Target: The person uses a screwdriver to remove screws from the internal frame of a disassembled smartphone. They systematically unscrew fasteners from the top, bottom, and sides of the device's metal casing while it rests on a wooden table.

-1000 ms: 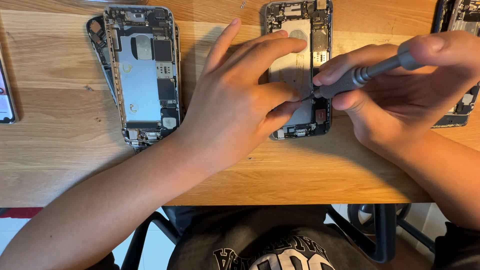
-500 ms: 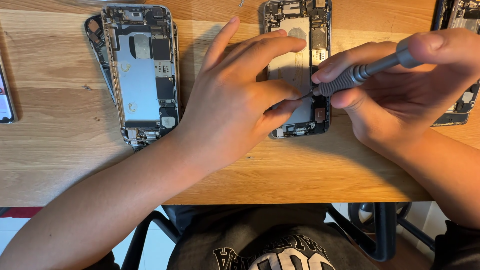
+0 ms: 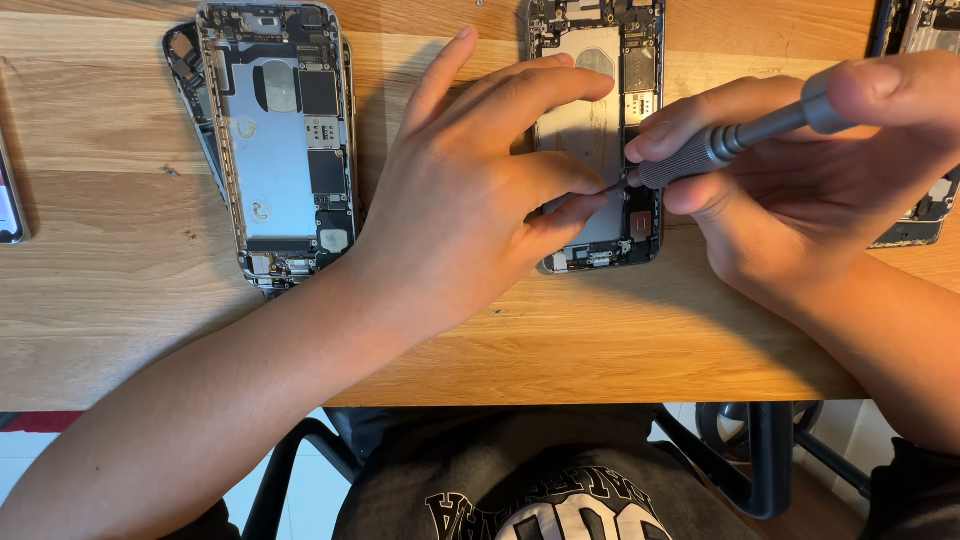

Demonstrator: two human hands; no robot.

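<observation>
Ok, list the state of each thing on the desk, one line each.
Middle phone: opened, insides showing, flat on wooden desk.
Left phone: opened, untouched.
Screwdriver: slanted, tip at middle phone.
Left hand: pressing on middle phone.
Right hand: closed round screwdriver.
Right-edge phone: opened, mostly hidden.

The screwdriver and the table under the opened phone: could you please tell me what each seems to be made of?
The screwdriver looks like grey metal with a matte finish; its grip is finely knurled and the end cap is smooth. The table looks like light wood, with visible grain, small knots and a low sheen, though a veneer cannot be ruled out.
</observation>
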